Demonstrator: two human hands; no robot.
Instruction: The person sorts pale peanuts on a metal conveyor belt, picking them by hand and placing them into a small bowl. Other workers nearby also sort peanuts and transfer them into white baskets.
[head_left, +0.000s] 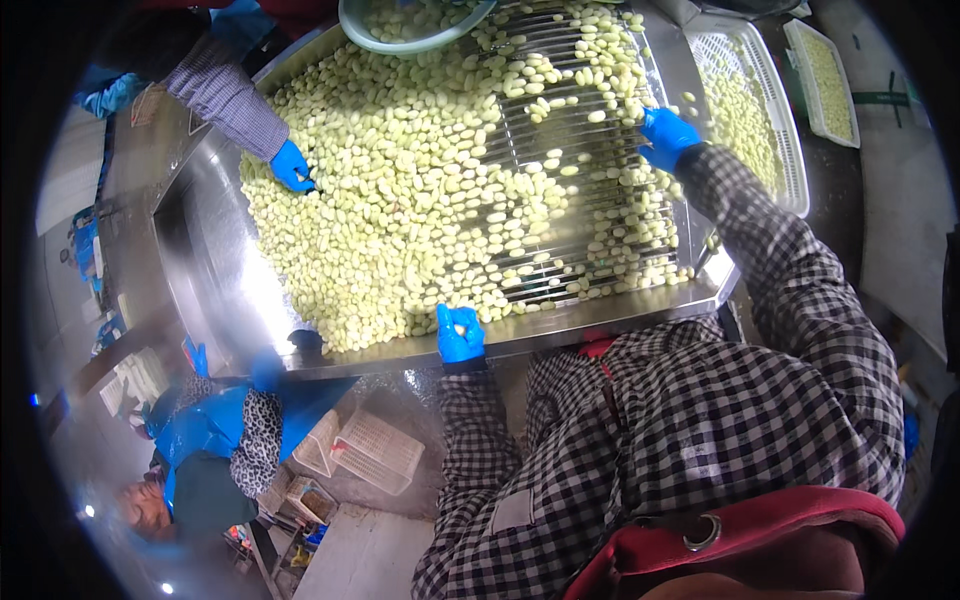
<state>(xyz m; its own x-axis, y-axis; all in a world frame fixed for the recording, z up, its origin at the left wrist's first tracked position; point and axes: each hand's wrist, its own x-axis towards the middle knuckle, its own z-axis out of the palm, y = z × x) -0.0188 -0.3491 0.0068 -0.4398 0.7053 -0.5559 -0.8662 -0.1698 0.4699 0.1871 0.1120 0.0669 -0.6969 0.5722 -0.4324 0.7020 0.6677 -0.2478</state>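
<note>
Pale green, oval, grape-like fruits (375, 202) cover much of a stainless-steel sorting table (600, 319) with a slatted bar section (555, 135). My left hand (460, 334), in a blue glove, is at the table's near rim, its fingers curled beside the fruits; a small pale spot shows between them, and I cannot tell if it is a held fruit. My right hand (667, 140), also blue-gloved, is over the right end of the bars, fingers spread towards the fruits, with nothing visible in its grasp. Fruits lie scattered on the bars between my hands.
A co-worker's gloved hand (292, 166) touches the fruits at upper left. Another person (217, 427) stands at lower left. A pale bowl (420, 46) of fruits sits at the far side. White crates (796, 161) of fruits stand at right; empty baskets (379, 450) lie below.
</note>
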